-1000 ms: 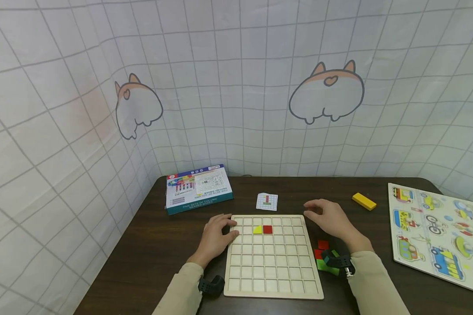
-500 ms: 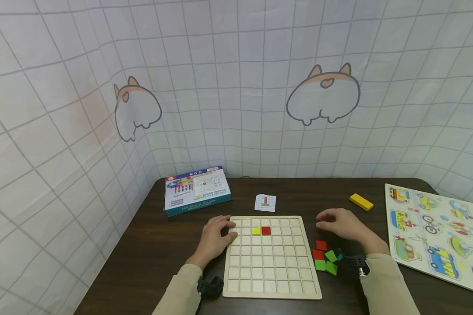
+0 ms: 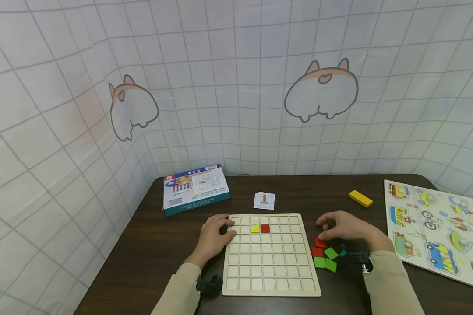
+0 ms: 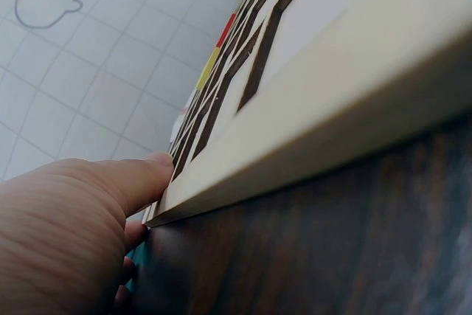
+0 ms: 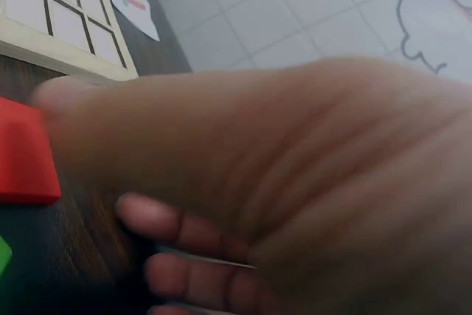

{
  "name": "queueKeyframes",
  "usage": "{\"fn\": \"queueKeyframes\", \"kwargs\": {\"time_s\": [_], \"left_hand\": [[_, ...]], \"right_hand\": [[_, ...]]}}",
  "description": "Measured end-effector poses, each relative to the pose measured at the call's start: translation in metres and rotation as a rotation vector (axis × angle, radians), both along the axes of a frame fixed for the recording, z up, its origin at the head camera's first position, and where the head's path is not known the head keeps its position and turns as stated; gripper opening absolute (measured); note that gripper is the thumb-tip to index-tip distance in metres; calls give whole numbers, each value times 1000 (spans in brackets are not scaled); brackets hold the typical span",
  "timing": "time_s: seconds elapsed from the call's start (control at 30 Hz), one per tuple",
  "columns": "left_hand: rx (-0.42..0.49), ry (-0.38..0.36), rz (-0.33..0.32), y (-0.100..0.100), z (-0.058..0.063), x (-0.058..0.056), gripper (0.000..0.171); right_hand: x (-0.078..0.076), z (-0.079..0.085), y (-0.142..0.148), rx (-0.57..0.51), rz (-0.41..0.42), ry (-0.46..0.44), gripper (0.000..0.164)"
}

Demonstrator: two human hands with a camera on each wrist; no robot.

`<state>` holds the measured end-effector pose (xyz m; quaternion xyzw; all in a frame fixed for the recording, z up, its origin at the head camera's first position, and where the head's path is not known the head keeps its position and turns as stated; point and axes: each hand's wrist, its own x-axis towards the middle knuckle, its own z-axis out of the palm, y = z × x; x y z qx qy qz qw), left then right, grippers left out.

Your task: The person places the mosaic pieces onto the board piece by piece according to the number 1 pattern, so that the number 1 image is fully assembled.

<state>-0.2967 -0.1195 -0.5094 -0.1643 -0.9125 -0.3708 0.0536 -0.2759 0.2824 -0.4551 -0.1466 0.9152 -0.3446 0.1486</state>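
R hand [image 3: 347,225] nearer: fingers loosely bent, nothing gripped. Upper red tile [image 3: 320,243] approx. 8 o'clock of it, at thumb tip; contact can't tell; sq., no long axis. L hand [image 3: 213,238] relaxed, resting on board [image 3: 273,271], 10 o'clock edge.

2 beige sleeves [image 3: 394,280], blk wrist cams [image 3: 210,286]
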Motion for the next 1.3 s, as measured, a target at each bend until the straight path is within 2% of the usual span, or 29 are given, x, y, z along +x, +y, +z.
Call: {"fn": "queueKeyframes", "kwargs": {"time_s": [0.17, 0.37, 0.57, 1.1, 1.3], "left_hand": [[3, -4, 1, 0, 0, 1, 26], [3, -5, 3, 0, -1, 1, 27], [5, -2, 1, 0, -1, 0, 27], [8, 4, 7, 1, 1, 0, 26], [-5, 4, 8, 0, -1, -1, 26]], "right_hand": [[1, 4, -3, -27, 55, -74, 46], [2, 2, -5, -8, 72, -50, 39], [1, -1, -6, 6, 16, -31, 35], [-8, -11, -5, 89, -157, 136, 19], [-10, -16, -4, 103, -173, 152, 28]]}}
